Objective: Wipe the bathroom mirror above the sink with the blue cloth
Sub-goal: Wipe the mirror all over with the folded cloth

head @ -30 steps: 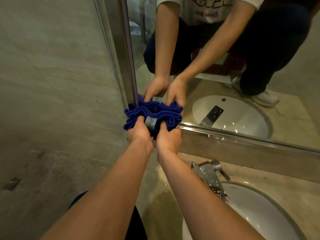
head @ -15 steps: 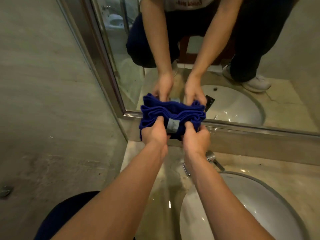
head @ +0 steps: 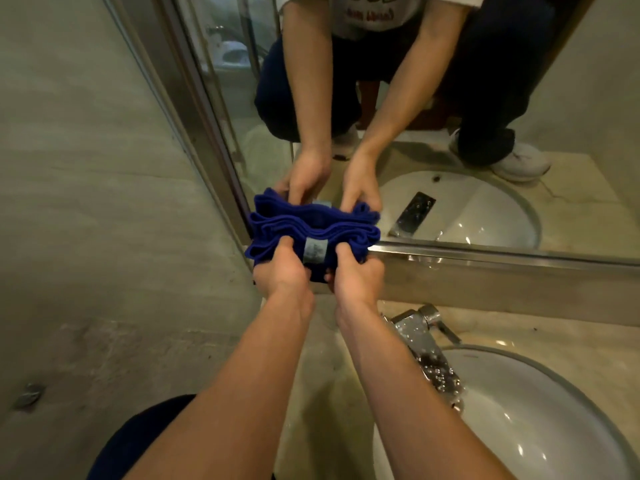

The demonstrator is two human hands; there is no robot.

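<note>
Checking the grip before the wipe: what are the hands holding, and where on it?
Both hands, left and right, grip the folded blue cloth along its near edge.

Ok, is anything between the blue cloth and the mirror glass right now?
Nothing visible. Both the left hand and right hand grip the folded blue cloth at the mirror's lower left corner, its top edge meeting its own reflection.

A wet chrome faucet [head: 424, 351] overhangs the white basin [head: 540, 420] set in a beige marble counter [head: 571, 341].
</note>
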